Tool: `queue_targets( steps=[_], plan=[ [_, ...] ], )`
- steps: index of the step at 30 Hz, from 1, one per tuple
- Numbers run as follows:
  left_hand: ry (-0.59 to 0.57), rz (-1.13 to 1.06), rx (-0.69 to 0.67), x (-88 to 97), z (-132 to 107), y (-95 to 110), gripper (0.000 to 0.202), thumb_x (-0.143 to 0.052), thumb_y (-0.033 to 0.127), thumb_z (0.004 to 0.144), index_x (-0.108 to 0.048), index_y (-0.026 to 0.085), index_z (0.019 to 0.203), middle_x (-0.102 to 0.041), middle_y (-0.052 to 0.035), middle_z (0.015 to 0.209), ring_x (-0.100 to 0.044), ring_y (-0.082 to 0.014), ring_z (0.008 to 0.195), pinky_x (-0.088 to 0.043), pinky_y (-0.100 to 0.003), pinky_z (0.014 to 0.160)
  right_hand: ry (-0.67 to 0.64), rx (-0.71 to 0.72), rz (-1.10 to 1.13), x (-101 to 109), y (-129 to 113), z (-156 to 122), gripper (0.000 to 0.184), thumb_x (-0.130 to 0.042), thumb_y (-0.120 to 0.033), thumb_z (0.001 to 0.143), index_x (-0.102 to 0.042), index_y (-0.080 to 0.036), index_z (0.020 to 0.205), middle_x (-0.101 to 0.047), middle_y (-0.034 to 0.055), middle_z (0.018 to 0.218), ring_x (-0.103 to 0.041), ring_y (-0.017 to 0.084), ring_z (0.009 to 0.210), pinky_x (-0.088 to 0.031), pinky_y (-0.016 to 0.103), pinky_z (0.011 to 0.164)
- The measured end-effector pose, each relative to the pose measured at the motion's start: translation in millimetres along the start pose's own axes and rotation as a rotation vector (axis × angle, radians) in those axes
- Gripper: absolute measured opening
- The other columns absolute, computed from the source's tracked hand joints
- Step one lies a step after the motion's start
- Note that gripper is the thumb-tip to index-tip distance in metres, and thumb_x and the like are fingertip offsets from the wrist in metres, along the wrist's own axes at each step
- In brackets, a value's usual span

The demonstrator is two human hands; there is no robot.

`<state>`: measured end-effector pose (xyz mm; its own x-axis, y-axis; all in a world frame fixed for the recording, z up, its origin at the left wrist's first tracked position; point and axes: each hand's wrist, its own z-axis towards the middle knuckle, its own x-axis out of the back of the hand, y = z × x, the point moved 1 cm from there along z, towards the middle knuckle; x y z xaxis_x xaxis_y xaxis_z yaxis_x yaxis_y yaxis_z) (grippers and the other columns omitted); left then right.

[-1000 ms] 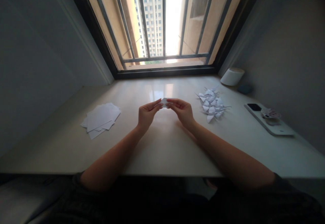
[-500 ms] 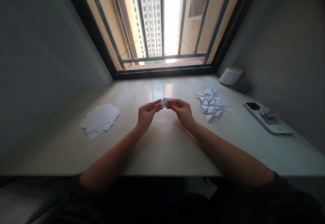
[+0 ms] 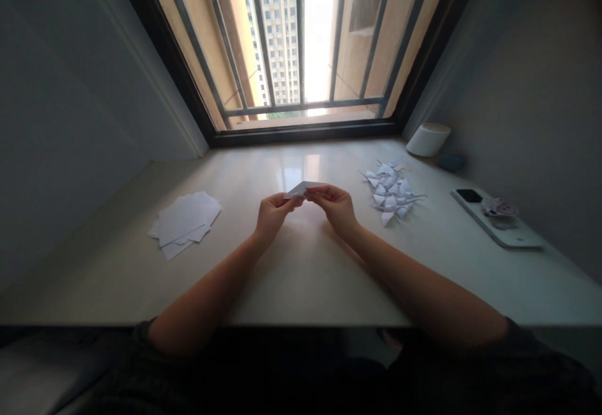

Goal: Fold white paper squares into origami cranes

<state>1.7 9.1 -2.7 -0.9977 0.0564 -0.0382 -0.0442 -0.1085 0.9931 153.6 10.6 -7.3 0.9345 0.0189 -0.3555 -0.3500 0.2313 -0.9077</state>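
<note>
Between my two hands is a small piece of folded white paper [image 3: 301, 187], raised a little above the table. My left hand [image 3: 273, 215] pinches its left part between thumb and fingers. My right hand [image 3: 337, 205] grips the right part, fingers curled behind it and hiding some of the folds. To the right of my right hand lies a pile of folded paper cranes [image 3: 390, 192] with thin pointed ends. A loose stack of white paper sheets [image 3: 184, 219] rests to the left of my left hand.
The pale table [image 3: 301, 277] reaches a barred window [image 3: 301, 133] at the back. A phone [image 3: 498, 220] with a round grip lies at the right. Behind it stand a white cylinder [image 3: 427, 140] and a small dark object [image 3: 450, 163] against the wall.
More of the folded paper now shows above my left fingers, as a wider slanted shape. My left fingers have shifted lower on it; my right hand has barely moved.
</note>
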Motion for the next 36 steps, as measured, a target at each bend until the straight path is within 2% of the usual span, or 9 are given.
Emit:
queue_targets(
  steps=[7, 14, 22, 30, 36],
  plan=[
    [0.003, -0.019, 0.015, 2.6, 2, -2, 0.03, -0.079, 0.042, 0.064, -0.074, 0.017, 0.08, -0.073, -0.0056, 0.077, -0.066, -0.0169, 0.075, -0.046, -0.027, 0.07, -0.058, -0.082, 0.017, 4, 4, 4, 0.023, -0.082, -0.035, 0.057, -0.073, -0.023, 0.074, -0.073, -0.0003, 0.072, -0.067, 0.019, 0.078, -0.052, 0.035, 0.077],
    [-0.008, -0.051, 0.052, 1.1, 0, 1, 0.029, -0.079, 0.041, 0.063, -0.073, 0.018, 0.079, -0.073, -0.0052, 0.078, -0.068, -0.0191, 0.08, -0.046, -0.027, 0.069, -0.028, -0.095, 0.01, 1, 1, 3, 0.024, -0.083, -0.034, 0.055, -0.074, -0.023, 0.075, -0.073, 0.0001, 0.075, -0.066, 0.018, 0.077, -0.05, 0.034, 0.075],
    [-0.015, 0.004, 0.068, 1.8, 0, 2, 0.036, -0.077, 0.047, 0.064, -0.075, 0.017, 0.083, -0.075, -0.0097, 0.084, -0.069, -0.0245, 0.088, -0.049, -0.033, 0.075, 0.012, -0.129, -0.068, 6, 3, 5, 0.031, -0.081, -0.037, 0.057, -0.074, -0.023, 0.083, -0.075, 0.0024, 0.082, -0.065, 0.017, 0.076, -0.045, 0.03, 0.068],
    [-0.127, -0.067, 0.149, -0.2, -3, 8, 0.036, -0.076, 0.044, 0.067, -0.076, 0.016, 0.089, -0.075, -0.0118, 0.09, -0.068, -0.0281, 0.097, -0.047, -0.041, 0.089, 0.015, -0.147, -0.034, 14, 5, 11, 0.03, -0.08, -0.036, 0.058, -0.074, -0.024, 0.085, -0.073, 0.0004, 0.075, -0.063, 0.016, 0.071, -0.043, 0.028, 0.065],
    [-0.237, -0.087, 0.208, 0.8, -1, 7, 0.038, -0.076, 0.043, 0.068, -0.075, 0.017, 0.096, -0.071, -0.0139, 0.109, -0.067, -0.0294, 0.101, -0.046, -0.041, 0.09, 0.03, -0.139, -0.027, 18, 9, 14, 0.032, -0.079, -0.037, 0.059, -0.074, -0.023, 0.087, -0.072, 0.001, 0.076, -0.062, 0.015, 0.07, -0.043, 0.028, 0.063]
  ],
)
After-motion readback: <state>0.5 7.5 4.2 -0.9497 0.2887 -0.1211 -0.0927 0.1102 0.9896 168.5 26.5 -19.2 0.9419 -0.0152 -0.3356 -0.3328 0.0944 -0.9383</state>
